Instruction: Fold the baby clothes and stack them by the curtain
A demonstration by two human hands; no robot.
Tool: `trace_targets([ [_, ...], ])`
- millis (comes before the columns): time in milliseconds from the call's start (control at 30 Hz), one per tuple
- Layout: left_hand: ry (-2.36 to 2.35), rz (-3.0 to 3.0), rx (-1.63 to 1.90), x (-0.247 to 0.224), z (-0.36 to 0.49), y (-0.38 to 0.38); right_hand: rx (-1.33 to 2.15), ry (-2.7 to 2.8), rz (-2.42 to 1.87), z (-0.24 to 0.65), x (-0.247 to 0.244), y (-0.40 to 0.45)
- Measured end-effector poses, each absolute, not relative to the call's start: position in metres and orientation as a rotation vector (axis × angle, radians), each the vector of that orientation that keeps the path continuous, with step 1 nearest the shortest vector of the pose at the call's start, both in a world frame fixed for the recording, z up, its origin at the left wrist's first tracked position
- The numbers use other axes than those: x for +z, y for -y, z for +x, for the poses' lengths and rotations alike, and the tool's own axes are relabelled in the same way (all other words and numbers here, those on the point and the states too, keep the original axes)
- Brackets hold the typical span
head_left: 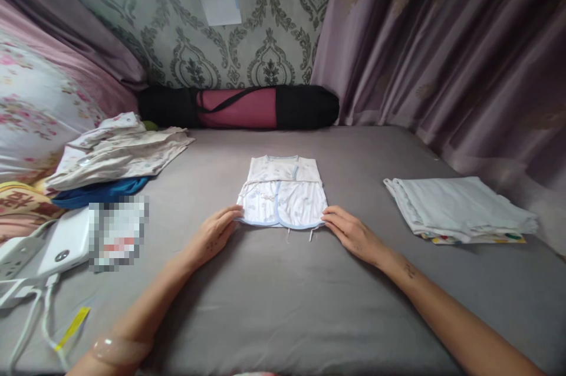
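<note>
Circling the left forearm at the near edge, a pale bracelet [121, 350] is showing. Beside it, on the grey sheet [283, 299], a yellow tag [74, 327] is lying by white cables [45, 311], which are running to a power strip [17, 253] and a white power bank [73, 240]. Just beside the power bank, a pixelated item is lying, too obscured to name.

Farther in, the left grip [220, 227] is touching the lower left corner of a small white shirt [283, 190], and the right grip [351, 233] is touching its lower right corner. The fingertips of each grip are bunching close together at the hem; whether they are pinching the cloth or only pressing on it, I cannot tell. The shirt is lying flat between the grips, its body extending away from them, its blue-edged hem facing the person and two ties poking out below.

Well to the right, a stack of folded white cloth [460, 205] is resting. Opposite, on the left, loose clothes [132, 149] are lying over a blue cloth [101, 193], near a flowered pillow [39, 105]. Beyond, a black and dark red bag [239, 109] is lying along the patterned wall [265, 49], where a white paper [221, 9] is hanging. Purple curtains [398, 46] are draping on the right.
</note>
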State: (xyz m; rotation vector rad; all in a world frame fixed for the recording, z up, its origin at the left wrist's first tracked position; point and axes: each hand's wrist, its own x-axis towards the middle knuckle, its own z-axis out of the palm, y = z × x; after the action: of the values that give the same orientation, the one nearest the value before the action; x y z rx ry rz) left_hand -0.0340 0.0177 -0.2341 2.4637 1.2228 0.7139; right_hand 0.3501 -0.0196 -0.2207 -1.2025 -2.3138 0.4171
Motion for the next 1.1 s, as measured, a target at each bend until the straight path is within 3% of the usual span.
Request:
trace_targets([
  [500,-1.281,2.298,0.768,-0.223,-0.022,-0.034,0.351,2.262,-1.23,0.348,-0.22,0.008],
  [1100,-1.49,1.749,1.413,-0.216,0.045,-0.097,-0.022,1.636,-1.373,0.311,-0.216,-0.07],
])
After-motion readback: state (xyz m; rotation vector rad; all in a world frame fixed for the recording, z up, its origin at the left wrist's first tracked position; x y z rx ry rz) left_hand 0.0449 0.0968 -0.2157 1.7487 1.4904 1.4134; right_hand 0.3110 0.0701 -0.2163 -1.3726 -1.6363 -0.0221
